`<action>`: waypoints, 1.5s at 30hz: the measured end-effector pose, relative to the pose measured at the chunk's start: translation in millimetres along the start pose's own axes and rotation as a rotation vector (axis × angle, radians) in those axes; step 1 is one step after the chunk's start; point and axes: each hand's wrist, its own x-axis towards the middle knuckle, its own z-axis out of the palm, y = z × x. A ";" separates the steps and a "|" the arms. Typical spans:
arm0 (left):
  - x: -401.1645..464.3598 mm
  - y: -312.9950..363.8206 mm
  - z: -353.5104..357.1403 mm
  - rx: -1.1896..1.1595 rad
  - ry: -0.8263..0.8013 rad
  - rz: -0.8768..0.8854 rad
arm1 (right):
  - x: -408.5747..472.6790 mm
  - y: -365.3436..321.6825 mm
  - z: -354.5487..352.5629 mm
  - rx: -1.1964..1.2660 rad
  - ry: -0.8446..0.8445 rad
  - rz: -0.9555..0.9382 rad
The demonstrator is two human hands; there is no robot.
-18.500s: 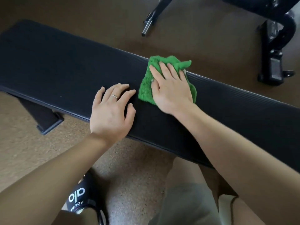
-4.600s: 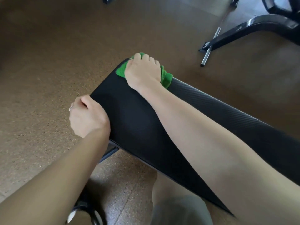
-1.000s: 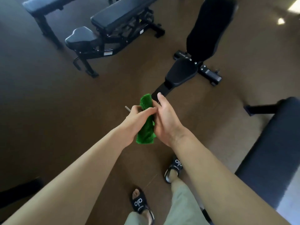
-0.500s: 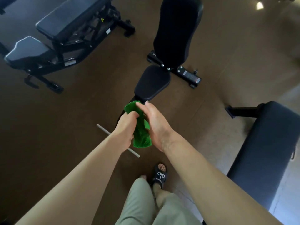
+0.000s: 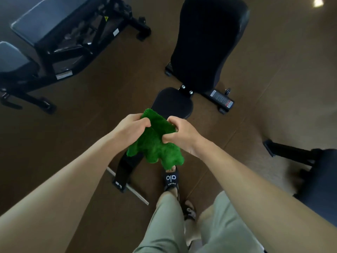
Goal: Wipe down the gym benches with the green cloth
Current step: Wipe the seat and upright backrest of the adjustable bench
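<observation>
Brown floor under three black benches.

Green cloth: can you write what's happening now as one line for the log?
phase: between benches | green cloth: off any bench, hanging | left hand: grips cloth | right hand: grips cloth | incline bench: ahead

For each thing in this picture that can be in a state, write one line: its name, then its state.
green cloth: off the benches, held up, hanging crumpled between both hands.
left hand: grips the cloth's upper left edge.
right hand: grips the cloth's right side.
upright bench: backrest raised steeply, seat unoccupied.
bench at left: unoccupied.
</observation>
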 end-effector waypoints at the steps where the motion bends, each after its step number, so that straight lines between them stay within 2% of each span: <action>1: 14.4 0.8 0.1 0.039 0.039 0.032 | 15.3 3.7 -4.8 0.059 -0.043 -0.001; 4: 59.7 -0.1 5.5 0.158 0.178 0.100 | 60.0 16.6 -19.8 0.192 -0.085 0.035; 6: 94.5 -2.5 13.6 0.219 0.251 0.150 | 97.4 32.2 -27.7 0.125 -0.058 0.043; 8: 134.3 -11.4 26.2 0.349 0.301 0.132 | 140.2 54.6 -34.9 -0.114 -0.037 0.054; 10: 180.8 -25.9 46.3 0.593 0.399 0.048 | 188.4 84.0 -45.3 -0.463 -0.026 0.071; 12: 211.1 -40.8 71.5 0.736 0.461 0.080 | 218.4 107.8 -59.7 -0.599 0.070 0.055; 16: 282.5 -75.9 143.1 0.836 0.372 0.211 | 279.5 162.4 -85.2 -0.554 0.219 -0.116; 19: 344.2 -106.3 192.0 0.876 0.256 0.210 | 321.7 201.6 -81.1 -0.515 0.336 -0.333; 22: 379.3 -127.2 215.4 0.899 0.401 0.214 | 348.2 231.2 -70.0 -0.523 0.426 -0.545; 25: 405.0 -124.4 212.4 0.890 0.476 0.253 | 370.8 245.2 -73.4 -0.528 0.496 -0.610; 27: 422.7 -117.3 207.2 0.887 0.522 0.267 | 378.7 242.1 -78.7 -0.496 0.516 -0.528; 29: 440.7 -107.4 203.1 0.878 0.543 0.288 | 384.9 240.2 -88.3 -0.427 0.508 -0.348; 32: 453.5 -94.9 200.2 0.877 0.530 0.291 | 385.5 244.7 -97.3 -0.302 0.332 -0.026; 34: 449.9 -96.7 198.5 0.881 0.518 0.312 | 386.7 245.4 -92.7 -0.162 0.235 0.107; 38: 399.9 -140.3 196.2 0.911 0.464 0.416 | 399.9 247.6 -89.6 0.040 0.287 0.149; 41: 362.6 -172.1 189.3 1.000 0.362 0.422 | 402.2 256.6 -87.1 0.199 0.275 0.178; 45: 387.3 -149.5 186.2 0.985 0.371 0.458 | 399.7 266.9 -88.5 0.340 0.269 0.163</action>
